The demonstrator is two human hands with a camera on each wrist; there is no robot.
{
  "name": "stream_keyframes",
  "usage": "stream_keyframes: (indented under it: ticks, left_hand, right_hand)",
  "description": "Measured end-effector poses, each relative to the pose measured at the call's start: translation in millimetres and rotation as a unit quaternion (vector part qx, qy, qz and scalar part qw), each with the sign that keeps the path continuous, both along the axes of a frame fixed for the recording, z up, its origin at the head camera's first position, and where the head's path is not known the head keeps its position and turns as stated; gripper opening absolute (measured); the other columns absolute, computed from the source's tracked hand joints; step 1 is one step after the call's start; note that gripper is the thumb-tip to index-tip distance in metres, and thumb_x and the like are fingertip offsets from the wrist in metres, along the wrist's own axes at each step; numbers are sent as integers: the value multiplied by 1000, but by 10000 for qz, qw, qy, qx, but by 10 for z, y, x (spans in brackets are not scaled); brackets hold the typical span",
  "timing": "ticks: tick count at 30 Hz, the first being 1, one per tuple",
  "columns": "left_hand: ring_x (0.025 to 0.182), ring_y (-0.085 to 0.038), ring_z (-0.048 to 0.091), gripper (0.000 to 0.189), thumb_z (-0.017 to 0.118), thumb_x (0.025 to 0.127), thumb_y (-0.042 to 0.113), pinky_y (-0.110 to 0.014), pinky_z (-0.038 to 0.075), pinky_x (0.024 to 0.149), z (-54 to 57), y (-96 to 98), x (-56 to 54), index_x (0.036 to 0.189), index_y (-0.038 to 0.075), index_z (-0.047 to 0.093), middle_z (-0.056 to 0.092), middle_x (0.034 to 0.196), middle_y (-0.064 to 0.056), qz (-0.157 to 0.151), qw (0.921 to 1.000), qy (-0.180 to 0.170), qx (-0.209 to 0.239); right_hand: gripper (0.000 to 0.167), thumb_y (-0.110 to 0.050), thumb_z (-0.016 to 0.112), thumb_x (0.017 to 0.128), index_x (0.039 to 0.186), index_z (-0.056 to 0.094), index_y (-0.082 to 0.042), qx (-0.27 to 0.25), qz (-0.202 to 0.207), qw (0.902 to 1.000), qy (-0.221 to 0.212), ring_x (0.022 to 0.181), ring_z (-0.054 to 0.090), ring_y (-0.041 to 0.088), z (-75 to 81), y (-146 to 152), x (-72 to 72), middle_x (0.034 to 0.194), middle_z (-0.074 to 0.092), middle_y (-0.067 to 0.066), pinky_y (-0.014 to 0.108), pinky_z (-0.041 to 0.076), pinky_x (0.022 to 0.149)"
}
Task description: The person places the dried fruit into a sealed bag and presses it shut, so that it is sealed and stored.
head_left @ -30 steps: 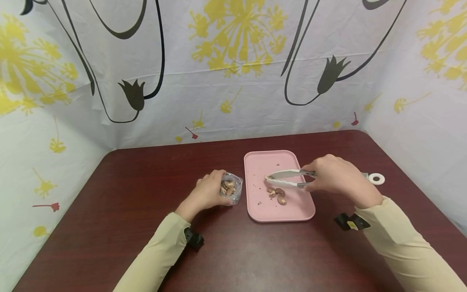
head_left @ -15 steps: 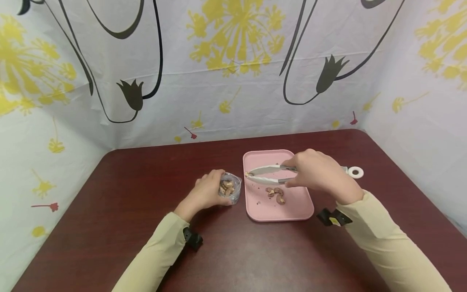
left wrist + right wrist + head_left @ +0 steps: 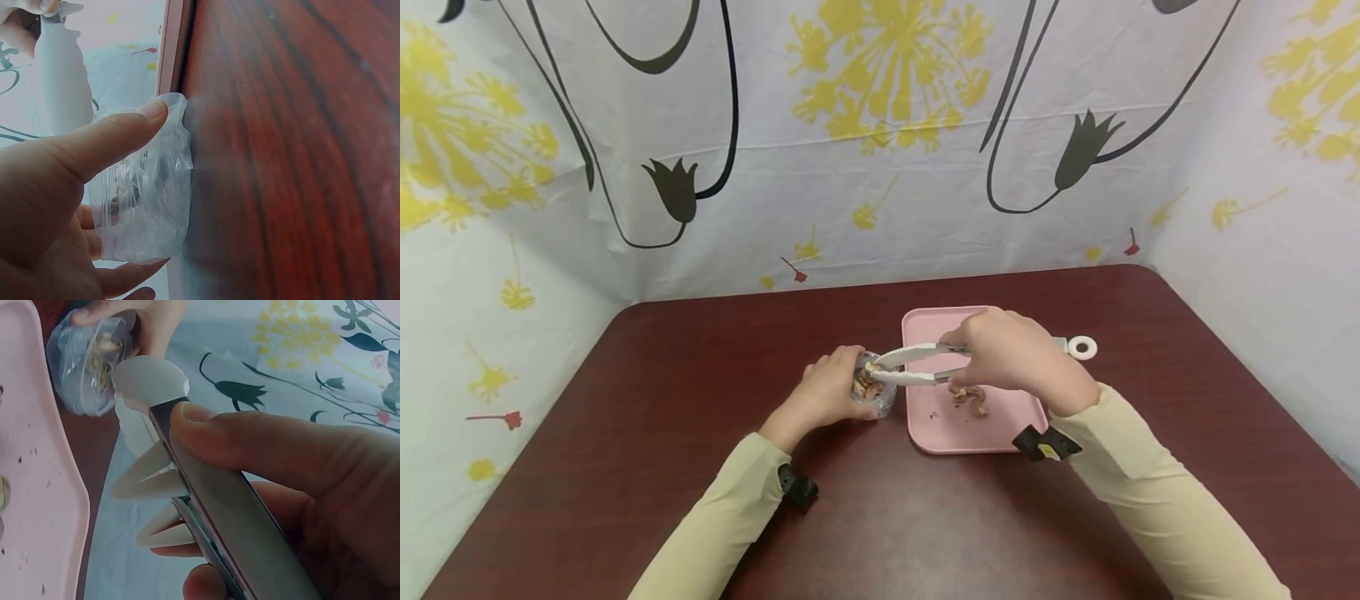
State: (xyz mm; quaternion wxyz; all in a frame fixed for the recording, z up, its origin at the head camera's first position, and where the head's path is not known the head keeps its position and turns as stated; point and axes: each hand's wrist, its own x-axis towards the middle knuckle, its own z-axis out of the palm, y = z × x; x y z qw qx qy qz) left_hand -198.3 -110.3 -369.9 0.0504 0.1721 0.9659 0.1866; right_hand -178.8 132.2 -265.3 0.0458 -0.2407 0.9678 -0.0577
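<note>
My left hand [image 3: 823,392] grips a clear plastic bag [image 3: 156,206] standing upright beside the pink tray, thumb near its rim. Several brown, curved cashew-like nuts [image 3: 867,388] lie inside the bag. My right hand [image 3: 1018,354] holds white-tipped metal tongs [image 3: 225,519] between thumb and fingers, above the tray. The tong tips reach over the mouth of the bag, with a pale brown nut [image 3: 872,367] at their ends. Whether the tips still pinch it is too small to tell. More nuts [image 3: 979,407] lie on the tray, partly below my right hand.
The pink tray [image 3: 1015,429] has a low raised rim and dark crumbs. It lies on a dark red wooden table [image 3: 700,358]. A patterned white cloth [image 3: 925,217] hangs behind the table and along both sides.
My right hand has moved left, carrying the tongs and a nut from the tray to the bag's mouth. My left hand has stayed in place on the bag.
</note>
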Motion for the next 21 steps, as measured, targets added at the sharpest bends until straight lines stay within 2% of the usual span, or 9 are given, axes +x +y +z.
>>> stream_keyframes:
  ticks: [4, 11, 21]
  left_hand:
    - [110, -29, 52, 93, 87, 64, 41, -49, 39, 93, -3, -6, -5, 137, 5, 42, 54, 127, -10, -26, 10000, 34, 36]
    - [110, -30, 52, 94, 87, 63, 41, -49, 39, 92, 2, -5, -3, 137, 5, 42, 54, 127, -11, -15, 10000, 67, 47]
    - [108, -30, 53, 92, 88, 63, 41, -49, 39, 91, -9, -2, -5, 135, 5, 44, 55, 125, -10, -4, 9999, 118, 21]
  right_hand:
    - [24, -26, 79, 65, 88, 71, -29, 10, 74, 10000, 46, 69, 51, 13, -39, -67, -31, 68, 57, -11, 32, 42, 58]
    - [24, -27, 81, 63, 85, 72, -26, 37, 366, 9988, 309, 62, 50, 11, -76, -111, -79, 62, 57, -12, 34, 44, 64]
    - [23, -26, 79, 66, 87, 71, -27, -1, 54, 10000, -31, 70, 52, 12, -45, -69, -68, 71, 58, -11, 31, 42, 57]
